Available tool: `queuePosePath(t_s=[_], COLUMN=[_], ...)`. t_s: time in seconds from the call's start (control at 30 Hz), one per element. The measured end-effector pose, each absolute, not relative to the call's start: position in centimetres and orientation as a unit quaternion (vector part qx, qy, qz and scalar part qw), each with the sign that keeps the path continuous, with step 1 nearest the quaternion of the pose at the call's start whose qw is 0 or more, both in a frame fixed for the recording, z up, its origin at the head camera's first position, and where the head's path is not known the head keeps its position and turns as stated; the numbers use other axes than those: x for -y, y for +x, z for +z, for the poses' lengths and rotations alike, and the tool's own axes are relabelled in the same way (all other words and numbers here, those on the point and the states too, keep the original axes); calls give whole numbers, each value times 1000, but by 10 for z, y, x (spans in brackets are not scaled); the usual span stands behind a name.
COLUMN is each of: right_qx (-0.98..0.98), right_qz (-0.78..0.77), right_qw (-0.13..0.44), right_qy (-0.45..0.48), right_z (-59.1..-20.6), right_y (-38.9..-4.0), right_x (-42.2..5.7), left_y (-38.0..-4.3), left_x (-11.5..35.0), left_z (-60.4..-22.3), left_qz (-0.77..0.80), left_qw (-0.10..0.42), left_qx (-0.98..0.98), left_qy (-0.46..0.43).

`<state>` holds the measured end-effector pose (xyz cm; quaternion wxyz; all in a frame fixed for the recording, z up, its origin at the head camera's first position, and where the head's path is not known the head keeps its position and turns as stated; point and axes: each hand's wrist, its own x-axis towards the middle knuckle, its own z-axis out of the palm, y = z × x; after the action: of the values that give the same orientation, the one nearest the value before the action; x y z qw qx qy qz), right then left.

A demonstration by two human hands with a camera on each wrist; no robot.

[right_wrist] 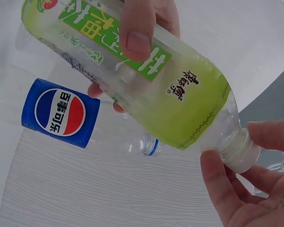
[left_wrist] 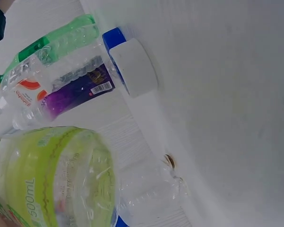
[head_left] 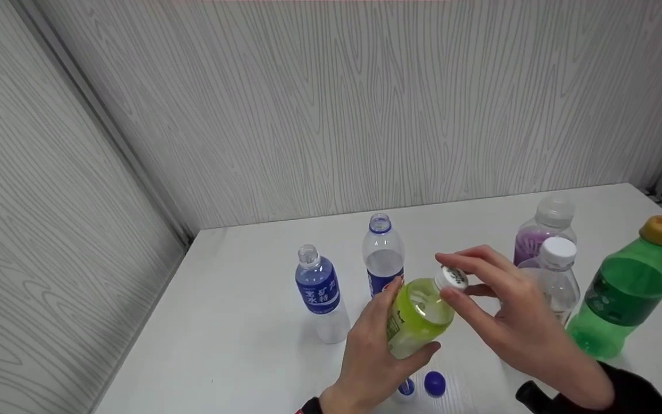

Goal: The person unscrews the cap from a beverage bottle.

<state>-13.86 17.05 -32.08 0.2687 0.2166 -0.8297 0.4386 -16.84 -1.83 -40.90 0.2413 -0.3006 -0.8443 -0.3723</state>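
Hands (head_left: 372, 342) (head_left: 518, 307) grip a lime-labelled bottle (head_left: 420, 313) — left its body (right its cap (head_left: 455, 278)).

The lime-labelled bottle (head_left: 423, 313) looks glossy plastic, its cap (head_left: 454, 278) smooth plastic, the wall (head_left: 400, 115) matt wood-grain.
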Motion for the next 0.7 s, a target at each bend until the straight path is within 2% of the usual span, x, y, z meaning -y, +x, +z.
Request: queuePosePath(t_s=[0.13, 0.4, 0.6, 0.7], right_qx=[830, 854, 877, 883], right_qz=[435, 321, 278, 271], right_qw=[268, 329, 324, 317], right_qy=[224, 243, 222, 215], right_z=[-324, -331, -335, -336], right_y=[-138, -144, -147, -148], right_x=[-172, -181, -185, -184], left_y=[-169, -167, -168, -167], left_x=[20, 25, 27, 27], left_z=[-408, -407, -407, -407], left_qz=[-365, -325, -295, -274], left_qw=[246, 225, 212, 225], left_qx=[843, 863, 875, 880], left_qy=[-308, -314, -319, -316])
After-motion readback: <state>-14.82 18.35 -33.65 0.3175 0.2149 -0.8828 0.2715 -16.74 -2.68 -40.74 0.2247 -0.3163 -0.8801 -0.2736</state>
